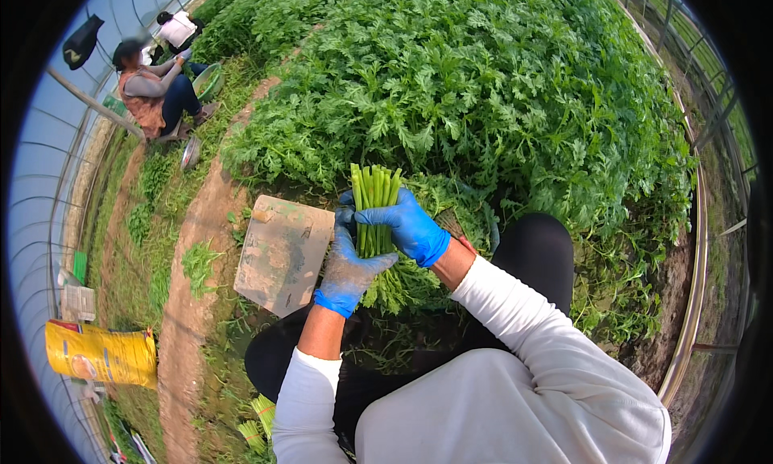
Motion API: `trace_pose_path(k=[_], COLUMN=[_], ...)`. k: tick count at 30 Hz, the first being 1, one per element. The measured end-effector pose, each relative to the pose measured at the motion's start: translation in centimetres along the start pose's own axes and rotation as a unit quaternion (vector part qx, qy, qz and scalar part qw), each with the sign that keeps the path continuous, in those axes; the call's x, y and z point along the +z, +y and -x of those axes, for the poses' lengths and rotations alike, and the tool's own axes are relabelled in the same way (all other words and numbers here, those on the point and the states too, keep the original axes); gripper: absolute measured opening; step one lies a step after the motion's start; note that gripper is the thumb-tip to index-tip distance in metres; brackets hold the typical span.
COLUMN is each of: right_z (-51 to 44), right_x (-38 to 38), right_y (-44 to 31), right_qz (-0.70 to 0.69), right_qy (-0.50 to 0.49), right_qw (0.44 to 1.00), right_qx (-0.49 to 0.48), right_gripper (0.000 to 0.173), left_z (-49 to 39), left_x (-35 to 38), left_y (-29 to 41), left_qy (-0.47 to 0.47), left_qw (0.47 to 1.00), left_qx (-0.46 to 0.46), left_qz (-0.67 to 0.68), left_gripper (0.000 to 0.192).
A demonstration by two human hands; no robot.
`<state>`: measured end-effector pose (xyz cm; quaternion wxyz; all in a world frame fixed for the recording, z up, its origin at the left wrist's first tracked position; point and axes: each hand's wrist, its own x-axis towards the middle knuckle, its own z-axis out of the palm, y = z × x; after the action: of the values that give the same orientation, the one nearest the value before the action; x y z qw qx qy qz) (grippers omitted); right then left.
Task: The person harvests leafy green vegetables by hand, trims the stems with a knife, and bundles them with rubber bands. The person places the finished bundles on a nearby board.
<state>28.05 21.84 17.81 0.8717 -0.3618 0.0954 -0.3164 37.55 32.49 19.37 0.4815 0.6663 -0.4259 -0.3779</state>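
Both my hands wear blue gloves and grip one bundle of leafy green stalks (pixel 375 189) in front of my body. The cut stem ends point away from me, while the leaves hang down towards my lap. My left hand (pixel 356 261), its glove smeared with soil, wraps the bundle from the left with the thumb across the stems. From the right, my right hand (pixel 407 225) closes on the stalks higher up, its thumb over them. Left of the bundle is a worn, dirt-stained flat board (pixel 284 255), close to my left fingers; whether they touch it I cannot tell.
A dense bed of leafy greens (pixel 459 83) grows ahead. Banded bundles (pixel 264 412) lie beside my left leg. At left are a bare soil strip (pixel 193 319) and a yellow sack (pixel 102 352). Two people sit at upper left, one near a green basin (pixel 209 82).
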Motion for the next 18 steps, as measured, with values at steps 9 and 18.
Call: trace_pose_path(k=[9,18], right_z=[1.3,-1.5], right_x=[3.1,1.9], right_y=[-3.3,-8.2], right_qz=[-0.031,0.316], right_qy=[-0.107,-0.195], right_qw=[0.993,0.919], right_qx=[0.045,0.134], right_gripper=[0.041,0.029], left_z=[-0.3,0.4], left_x=[-2.0,-1.0], left_y=[1.8,5.1], left_qy=[-0.11,-0.199], left_qw=[0.959,0.938], left_qx=[-0.037,0.013], left_qz=[0.259,0.282], left_gripper=[0.069,0.054])
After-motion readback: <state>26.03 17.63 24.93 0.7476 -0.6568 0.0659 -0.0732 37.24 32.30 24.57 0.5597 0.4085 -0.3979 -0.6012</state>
